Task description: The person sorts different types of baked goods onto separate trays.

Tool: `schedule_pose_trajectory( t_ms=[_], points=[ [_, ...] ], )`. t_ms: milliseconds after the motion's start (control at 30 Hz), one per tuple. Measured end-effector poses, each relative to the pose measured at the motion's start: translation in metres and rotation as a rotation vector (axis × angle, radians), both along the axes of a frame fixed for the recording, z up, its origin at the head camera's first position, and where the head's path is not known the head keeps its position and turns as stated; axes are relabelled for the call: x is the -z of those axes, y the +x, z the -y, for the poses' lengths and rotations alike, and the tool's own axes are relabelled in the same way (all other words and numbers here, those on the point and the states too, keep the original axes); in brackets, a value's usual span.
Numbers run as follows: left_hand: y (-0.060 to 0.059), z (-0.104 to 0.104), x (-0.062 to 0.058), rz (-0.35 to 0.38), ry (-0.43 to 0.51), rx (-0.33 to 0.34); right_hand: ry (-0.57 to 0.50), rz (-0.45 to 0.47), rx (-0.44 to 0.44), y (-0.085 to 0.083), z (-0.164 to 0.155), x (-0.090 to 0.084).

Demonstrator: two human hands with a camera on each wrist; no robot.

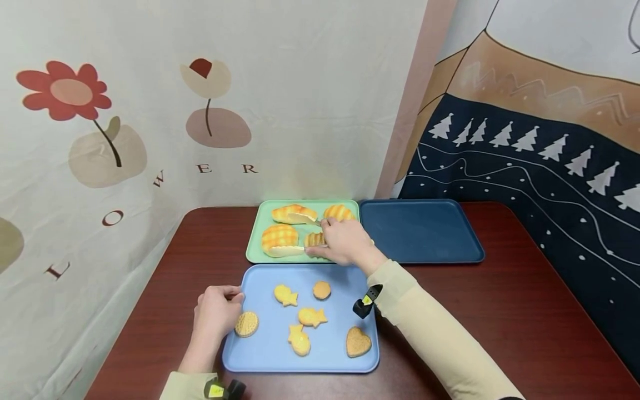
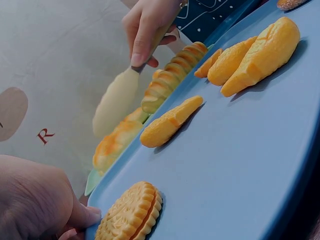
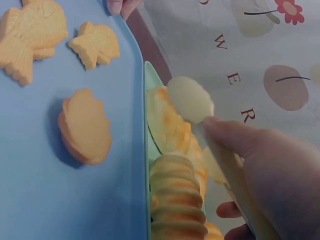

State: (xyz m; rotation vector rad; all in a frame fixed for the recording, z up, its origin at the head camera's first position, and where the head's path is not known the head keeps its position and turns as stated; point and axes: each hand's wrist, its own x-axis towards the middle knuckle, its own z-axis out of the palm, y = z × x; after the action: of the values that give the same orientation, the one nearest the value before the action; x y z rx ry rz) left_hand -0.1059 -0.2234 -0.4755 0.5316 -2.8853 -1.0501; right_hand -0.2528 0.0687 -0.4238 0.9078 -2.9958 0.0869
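My right hand [image 1: 342, 243] grips cream tongs [image 1: 292, 251] over the green tray [image 1: 255, 240]. The two arms of the tongs lie on either side of a small ridged roll [image 1: 315, 239]. The right wrist view shows one tong blade [image 3: 190, 100] just above that ridged roll [image 3: 177, 200]. My left hand [image 1: 217, 311] holds the left rim of the light blue tray [image 1: 270, 350], its thumb [image 2: 85, 216] beside a round sandwich cookie [image 2: 130, 215]. Several fish-shaped, round and heart cookies lie on that tray.
Three more buns, among them a checked one [image 1: 280, 238], lie on the green tray. A dark blue tray [image 1: 420, 230] stands to its right. All the trays rest on a dark red table [image 1: 500, 311] against fabric backdrops.
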Motion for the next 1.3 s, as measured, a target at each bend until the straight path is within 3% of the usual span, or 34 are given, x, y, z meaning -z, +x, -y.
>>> schedule_pose_trajectory(
  t_ms=[533,933,1300],
  points=[
    [-0.001,0.001,0.001,0.002,-0.004,0.000,-0.242,-0.021,0.042,0.022,-0.040,-0.003],
    [-0.003,0.000,0.000,0.012,-0.008,0.014,-0.303,-0.031,0.077,0.049,-0.079,-0.008],
    [-0.006,0.002,-0.002,0.014,-0.019,0.050,-0.253,-0.050,0.033,0.086,-0.107,0.011]
  ],
)
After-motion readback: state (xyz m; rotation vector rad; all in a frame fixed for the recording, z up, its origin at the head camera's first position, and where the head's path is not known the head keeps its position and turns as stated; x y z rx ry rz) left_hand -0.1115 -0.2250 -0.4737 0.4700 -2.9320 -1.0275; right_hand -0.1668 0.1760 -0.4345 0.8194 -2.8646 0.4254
